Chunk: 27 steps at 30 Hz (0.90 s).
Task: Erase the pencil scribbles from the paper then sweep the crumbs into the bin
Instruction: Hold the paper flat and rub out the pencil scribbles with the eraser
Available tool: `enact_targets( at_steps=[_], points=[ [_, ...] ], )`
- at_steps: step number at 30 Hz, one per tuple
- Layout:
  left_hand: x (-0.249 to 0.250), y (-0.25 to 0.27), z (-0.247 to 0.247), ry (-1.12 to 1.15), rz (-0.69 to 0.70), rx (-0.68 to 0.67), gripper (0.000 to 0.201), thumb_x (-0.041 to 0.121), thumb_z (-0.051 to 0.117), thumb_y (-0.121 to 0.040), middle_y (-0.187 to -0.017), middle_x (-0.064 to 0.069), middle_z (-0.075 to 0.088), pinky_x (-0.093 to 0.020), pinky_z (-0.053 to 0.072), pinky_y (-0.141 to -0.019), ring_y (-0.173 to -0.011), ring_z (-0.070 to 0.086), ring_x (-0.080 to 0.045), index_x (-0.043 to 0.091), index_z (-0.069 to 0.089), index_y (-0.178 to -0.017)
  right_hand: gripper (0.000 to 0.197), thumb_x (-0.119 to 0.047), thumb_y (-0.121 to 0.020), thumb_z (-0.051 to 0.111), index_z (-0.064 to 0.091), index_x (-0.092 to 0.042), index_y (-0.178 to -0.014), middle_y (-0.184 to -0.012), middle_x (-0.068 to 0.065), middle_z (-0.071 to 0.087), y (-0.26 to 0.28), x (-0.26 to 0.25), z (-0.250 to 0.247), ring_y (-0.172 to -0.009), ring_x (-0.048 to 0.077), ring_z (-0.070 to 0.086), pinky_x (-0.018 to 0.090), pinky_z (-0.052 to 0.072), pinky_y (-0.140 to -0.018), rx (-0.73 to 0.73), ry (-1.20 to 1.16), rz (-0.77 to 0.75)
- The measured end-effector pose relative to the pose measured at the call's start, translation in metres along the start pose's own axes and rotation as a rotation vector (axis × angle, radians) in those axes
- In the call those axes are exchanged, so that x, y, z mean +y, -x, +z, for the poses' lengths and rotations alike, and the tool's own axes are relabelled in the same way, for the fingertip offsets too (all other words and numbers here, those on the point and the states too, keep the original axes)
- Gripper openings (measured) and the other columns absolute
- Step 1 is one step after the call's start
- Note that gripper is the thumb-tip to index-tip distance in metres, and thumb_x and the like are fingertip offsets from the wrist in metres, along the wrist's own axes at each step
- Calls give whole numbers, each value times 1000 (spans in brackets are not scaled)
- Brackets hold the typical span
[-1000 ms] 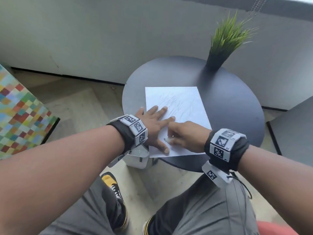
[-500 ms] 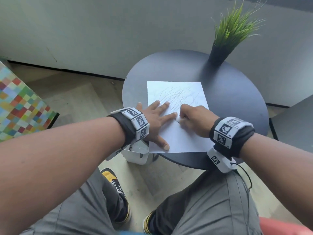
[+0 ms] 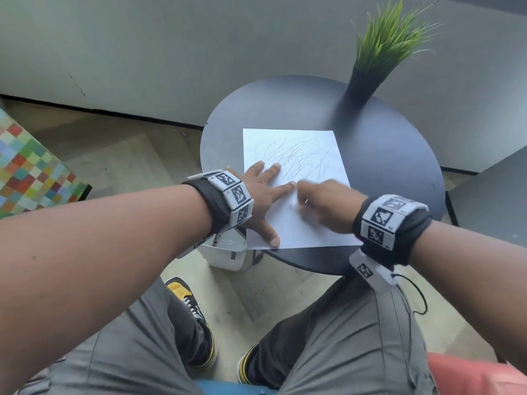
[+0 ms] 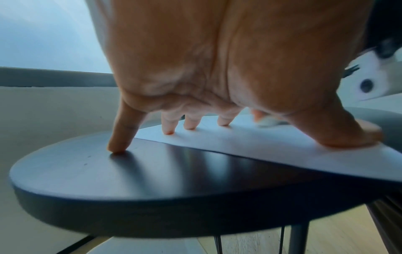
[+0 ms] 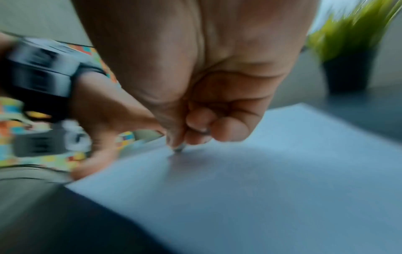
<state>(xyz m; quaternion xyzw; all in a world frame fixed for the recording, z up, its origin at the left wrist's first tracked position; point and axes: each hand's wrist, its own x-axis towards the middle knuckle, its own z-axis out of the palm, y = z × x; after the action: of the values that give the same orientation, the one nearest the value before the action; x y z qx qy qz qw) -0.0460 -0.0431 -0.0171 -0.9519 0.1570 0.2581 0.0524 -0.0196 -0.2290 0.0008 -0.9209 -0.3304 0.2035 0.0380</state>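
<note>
A white sheet of paper (image 3: 296,172) with grey pencil scribbles (image 3: 293,158) on its far half lies on the round dark table (image 3: 399,178). My left hand (image 3: 265,195) lies flat with spread fingers on the sheet's left edge (image 4: 282,137), the little finger on the table. My right hand (image 3: 322,203), blurred, pinches a small eraser (image 5: 179,147) and presses its tip on the paper (image 5: 282,171) just below the scribbles. A white bin (image 3: 228,252) stands on the floor under the table's near-left edge, partly hidden by my left wrist.
A potted green grass plant (image 3: 379,52) stands at the table's far edge. A checkered multicoloured block (image 3: 31,172) sits on the floor to the left. A grey surface (image 3: 496,195) lies at the right. My knees are below the table.
My right hand with the eraser moved from the sheet's near edge up toward the scribbles and is blurred now. The left hand stays flat on the paper.
</note>
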Motion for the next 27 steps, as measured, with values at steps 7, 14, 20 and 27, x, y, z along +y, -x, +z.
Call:
enact_targets(
  at_steps=[7,14,20,27],
  points=[
    [9,3,-11,-46,-5,-25,125,86,65,-60,-164,-8,-18,-66,28,-107,-149,-9,-41,50,-13,-151,21,-38,-97,49,51,-19,-105,-88,1,56,11,-3,5,-78,24,49,34,43,-72,-106,19,-99],
    [12,1,-15,-64,-23,-45,127,86,68,-54,-163,-10,-14,-68,32,-102,-148,-3,-43,55,-12,-148,23,-39,-98,46,45,-17,-105,-86,5,56,15,-8,13,-78,28,51,33,40,-68,-122,11,-120],
    [18,-2,-20,-104,-28,-35,127,87,69,-51,-159,-14,0,-64,39,-96,-142,13,-44,59,-10,-146,20,-33,-96,41,41,-16,-106,-82,10,52,3,12,9,-77,35,55,40,48,-67,70,-2,112],
    [19,-3,-21,-117,-39,-47,127,87,68,-51,-157,-12,4,-61,39,-96,-139,17,-42,60,-12,-145,22,-35,-97,43,42,-14,-103,-95,15,59,0,19,0,-80,34,55,38,47,-68,76,-48,179]
  ],
)
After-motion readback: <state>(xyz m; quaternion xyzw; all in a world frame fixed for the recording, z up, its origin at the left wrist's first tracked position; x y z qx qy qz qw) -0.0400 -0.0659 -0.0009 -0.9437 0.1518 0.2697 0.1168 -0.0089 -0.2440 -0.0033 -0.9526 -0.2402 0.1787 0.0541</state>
